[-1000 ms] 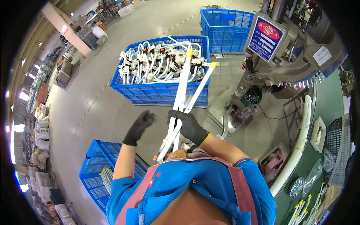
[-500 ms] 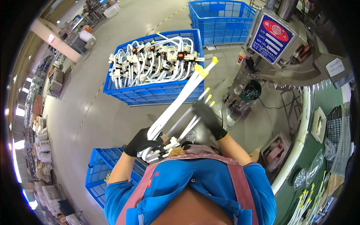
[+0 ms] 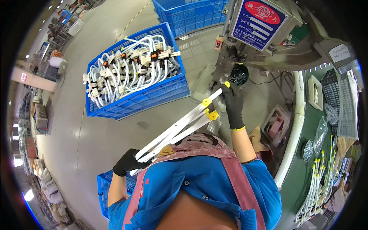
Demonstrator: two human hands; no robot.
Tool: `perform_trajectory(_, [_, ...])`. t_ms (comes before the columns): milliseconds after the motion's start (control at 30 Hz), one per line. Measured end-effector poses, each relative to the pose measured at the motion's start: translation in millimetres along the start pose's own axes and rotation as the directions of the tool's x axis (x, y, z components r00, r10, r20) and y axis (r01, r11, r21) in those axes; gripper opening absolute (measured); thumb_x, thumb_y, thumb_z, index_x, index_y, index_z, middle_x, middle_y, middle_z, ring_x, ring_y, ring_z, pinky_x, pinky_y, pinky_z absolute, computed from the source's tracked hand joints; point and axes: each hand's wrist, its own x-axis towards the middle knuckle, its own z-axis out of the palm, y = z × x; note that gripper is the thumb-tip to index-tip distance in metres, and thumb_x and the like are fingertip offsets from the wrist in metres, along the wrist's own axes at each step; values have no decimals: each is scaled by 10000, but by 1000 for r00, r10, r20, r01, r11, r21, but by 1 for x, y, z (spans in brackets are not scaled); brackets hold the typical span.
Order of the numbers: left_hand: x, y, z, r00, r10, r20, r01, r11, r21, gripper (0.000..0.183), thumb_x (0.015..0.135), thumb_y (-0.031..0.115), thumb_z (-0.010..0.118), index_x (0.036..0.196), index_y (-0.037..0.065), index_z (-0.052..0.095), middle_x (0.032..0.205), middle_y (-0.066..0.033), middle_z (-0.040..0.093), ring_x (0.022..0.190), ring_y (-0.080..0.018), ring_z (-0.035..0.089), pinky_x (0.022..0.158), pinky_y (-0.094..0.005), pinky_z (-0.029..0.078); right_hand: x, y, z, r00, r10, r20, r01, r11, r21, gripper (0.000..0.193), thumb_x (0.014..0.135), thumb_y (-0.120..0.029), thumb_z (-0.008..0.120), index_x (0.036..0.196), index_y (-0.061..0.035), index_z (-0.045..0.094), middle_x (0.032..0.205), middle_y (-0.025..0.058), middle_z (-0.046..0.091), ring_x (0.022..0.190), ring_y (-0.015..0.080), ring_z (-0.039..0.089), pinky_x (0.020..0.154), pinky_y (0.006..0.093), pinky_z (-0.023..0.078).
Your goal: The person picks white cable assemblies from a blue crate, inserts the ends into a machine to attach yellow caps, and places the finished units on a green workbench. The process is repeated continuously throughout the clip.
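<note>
Several white tubes with yellow end fittings [image 3: 178, 126] slant across in front of my apron, fanning apart toward the yellow ends. My left hand [image 3: 130, 162], in a black glove, is closed around their lower ends at the left. At the upper right, my right hand [image 3: 234, 106], gloved in black too, has its fingers closed on the yellow-tipped end of the longest tube. The other yellow fittings sit below that hand, apart from it. The apron and the left glove hide part of the lower ends.
A blue crate [image 3: 138, 100] piled with white tube assemblies stands ahead, another blue crate [image 3: 191, 17] behind it. A machine [image 3: 283, 57] rises at the right over a dark bucket of small metal parts [image 3: 238, 75]. A green table [image 3: 297, 180] bears more yellow-tipped tubes [image 3: 316, 184].
My right hand has moved right and up, onto a yellow-tipped end. The tubes now lean further right and lower. My left hand has dropped slightly; the whole view has turned.
</note>
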Motion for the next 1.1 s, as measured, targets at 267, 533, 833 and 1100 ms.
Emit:
perform_trajectory(267, [45,25,-46,989,-16,149,19,1000,-19,329,690,92,793,1000,35,697,875,-65,718,760,-125,660,750,-283,518,39,-29,-13,994,-83,-76,66,976,-206,273,869,-190,642,1064,1,652,829,107,679,720,156,617,657,304,481])
perform_trajectory(533, [90,-10,-58,989,65,131,-71,996,49,384,695,153,804,1044,46,685,881,-86,715,767,-152,667,753,-297,517,61,-11,-2,997,-7,-75,1,996,-84,263,857,-207,660,1015,2,673,805,62,658,676,114,587,620,254,467])
perform_trajectory(833, [114,-22,-74,971,99,217,-111,993,43,343,699,161,814,998,47,691,851,-88,708,753,-163,658,736,-294,503,59,-9,-2,991,-83,-104,56,970,-235,291,853,-225,666,1031,5,669,825,71,670,696,124,592,653,262,477])
perform_trajectory(1100, [108,6,-95,955,133,266,-180,971,159,288,718,145,774,967,32,683,821,-137,693,708,-215,655,699,-315,496,58,-2,1,986,-32,-163,-18,956,-294,311,833,-269,670,1004,-9,678,880,122,691,726,195,634,671,309,487])
